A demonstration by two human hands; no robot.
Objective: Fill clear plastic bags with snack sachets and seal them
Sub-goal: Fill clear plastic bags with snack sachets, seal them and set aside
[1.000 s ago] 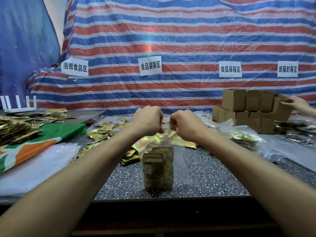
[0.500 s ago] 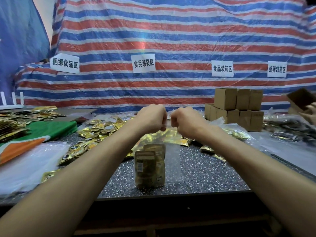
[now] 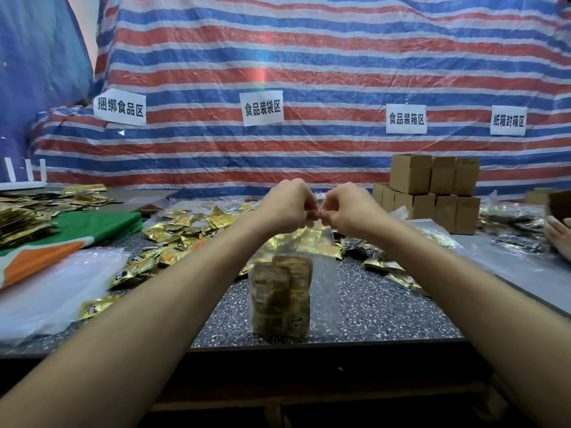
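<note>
I see the left hand [image 3: 285,203] and right hand [image 3: 349,208] almost touching above the tabletop [image 3: 386,316], the fingers [image 3: 310,215] of both curled, pinching the top edge of the clear bag [image 3: 324,282]. The bag stands upright near the tabletop's front edge, with gold sachets [image 3: 279,298] inside on its left.

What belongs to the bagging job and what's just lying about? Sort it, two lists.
Job: clear bag, pinched at its top by left hand and right hand; sachets inside it; loose sachets.
Lying about: cardboard boxes; green-and-orange cloth; paper signs.
</note>
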